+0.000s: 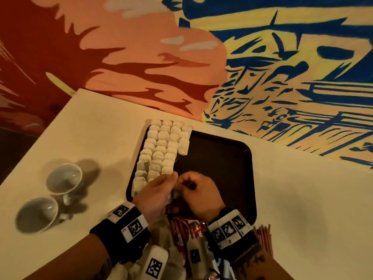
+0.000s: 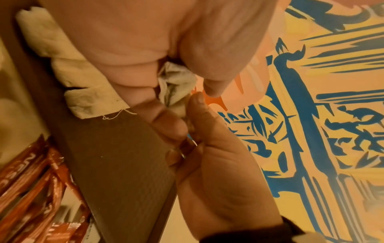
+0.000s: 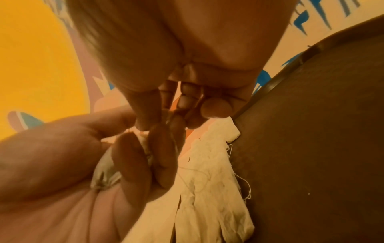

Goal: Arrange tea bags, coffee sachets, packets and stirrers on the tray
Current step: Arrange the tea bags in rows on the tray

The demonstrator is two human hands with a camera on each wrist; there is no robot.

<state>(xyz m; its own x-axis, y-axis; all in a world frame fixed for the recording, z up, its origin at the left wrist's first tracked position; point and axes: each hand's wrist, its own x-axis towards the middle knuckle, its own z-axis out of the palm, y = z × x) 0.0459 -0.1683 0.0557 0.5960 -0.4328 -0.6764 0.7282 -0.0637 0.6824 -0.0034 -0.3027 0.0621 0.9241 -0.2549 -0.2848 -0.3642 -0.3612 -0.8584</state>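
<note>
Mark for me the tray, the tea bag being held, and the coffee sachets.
tray (image 1: 222,158): head view, bare dark floor on its right half.
tea bag (image 2: 176,78): left wrist view, crumpled paper showing between both hands' fingers.
coffee sachets (image 1: 181,229): head view, red packets between the wrists.

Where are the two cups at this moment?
In the head view, both cups stand on the white table, at the left, apart from the dark tray.

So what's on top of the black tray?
Rows of white tea bags cover the left part of the black tray; its right part is bare. Both hands hover over the near edge, hiding what lies beneath.
</note>
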